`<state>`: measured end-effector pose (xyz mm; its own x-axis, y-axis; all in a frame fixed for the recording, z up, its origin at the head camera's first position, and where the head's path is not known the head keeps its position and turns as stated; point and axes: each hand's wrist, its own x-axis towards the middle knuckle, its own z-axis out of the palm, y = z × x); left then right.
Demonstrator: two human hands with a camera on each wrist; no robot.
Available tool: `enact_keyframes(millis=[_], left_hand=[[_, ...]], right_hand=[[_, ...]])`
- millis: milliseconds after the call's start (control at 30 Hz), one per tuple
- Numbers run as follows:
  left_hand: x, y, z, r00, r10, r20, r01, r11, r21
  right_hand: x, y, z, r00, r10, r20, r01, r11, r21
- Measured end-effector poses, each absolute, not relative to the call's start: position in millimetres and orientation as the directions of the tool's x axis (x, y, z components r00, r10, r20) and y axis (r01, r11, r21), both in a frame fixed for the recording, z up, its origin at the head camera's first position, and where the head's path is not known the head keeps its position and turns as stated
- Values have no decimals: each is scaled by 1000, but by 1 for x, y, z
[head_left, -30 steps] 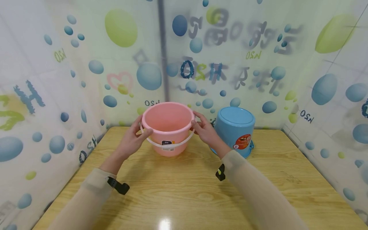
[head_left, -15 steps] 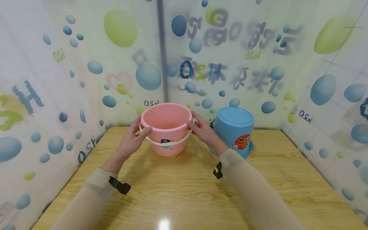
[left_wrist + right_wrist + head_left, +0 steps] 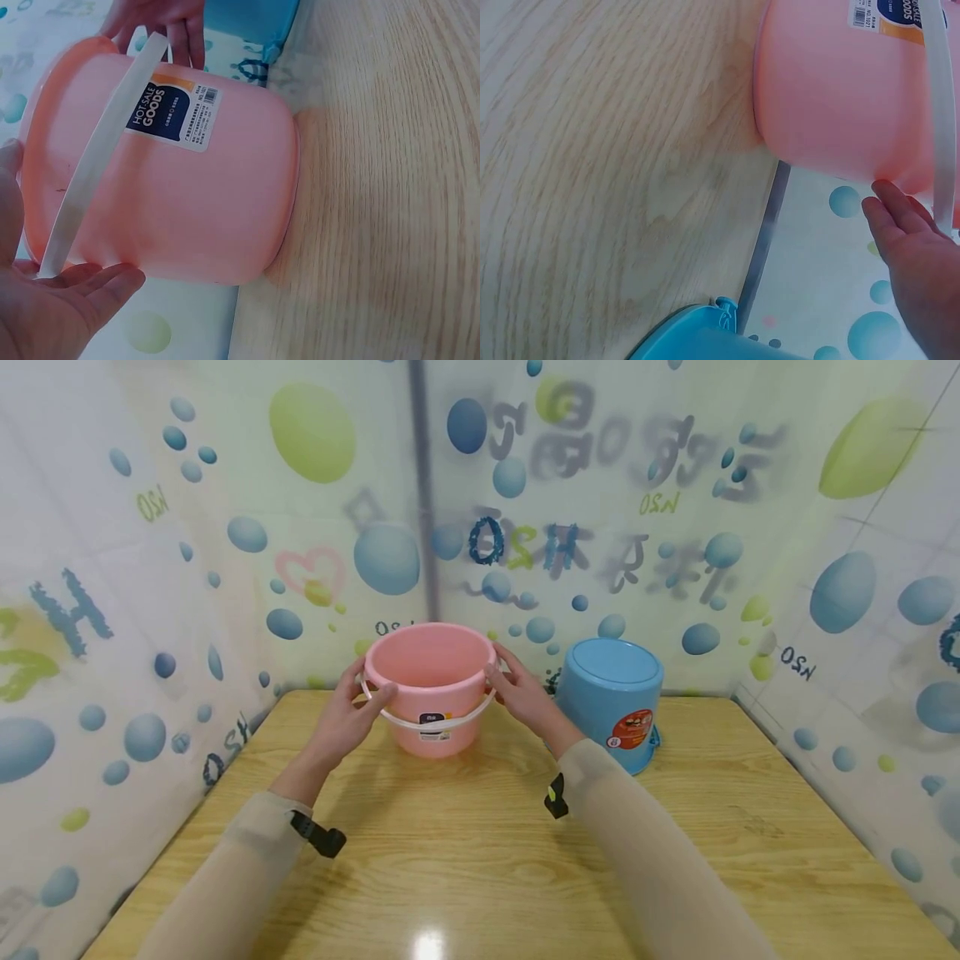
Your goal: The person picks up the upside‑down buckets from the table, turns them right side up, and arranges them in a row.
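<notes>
A pink bucket stands upright at the back of the table, its white handle hanging across the front below the rim. My left hand holds its left side, thumb at the rim and fingers along the outer wall under it. On the opposite side my right hand grips the rim, thumb in front. The right wrist view shows those right fingers against the wall. The bucket's base is close over the wood in the left wrist view. A dark label faces forward.
Just right of my right hand, a blue bucket stands upside down with a red sticker. The wooden table ends at a patterned curtain behind, with similar sheets at both sides.
The pink bucket has shifted a little left and now sits slightly higher in the head view, both hands moving with it. The blue bucket has stayed put.
</notes>
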<state>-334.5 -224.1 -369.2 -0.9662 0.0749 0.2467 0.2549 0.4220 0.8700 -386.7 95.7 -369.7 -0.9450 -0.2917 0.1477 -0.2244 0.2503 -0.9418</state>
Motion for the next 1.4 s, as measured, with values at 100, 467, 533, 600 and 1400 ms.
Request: enact_keyframes(millis=[100, 467, 533, 600, 1400], left_hand=[[-337, -223, -370, -970, 63, 234, 239, 424, 874], [-344, -224, -370, -978, 49, 202, 204, 416, 886], [-344, -224, -370, -977, 51, 205, 207, 416, 885], [-345, -224, -370, -977, 54, 207, 210, 418, 884], [-345, -226, -369, -978, 72, 194, 206, 411, 888]], right_hand=[[-388, 93, -369, -948, -280, 151, -227, 260, -939], [-392, 90, -368, -946, -279, 166, -246, 279, -928], [-392, 90, -368, -947, -276, 166, -243, 276, -930], [-393, 90, -367, -948, -272, 163, -239, 274, -932], [-387, 86, -368, -953, -241, 183, -259, 333, -907]])
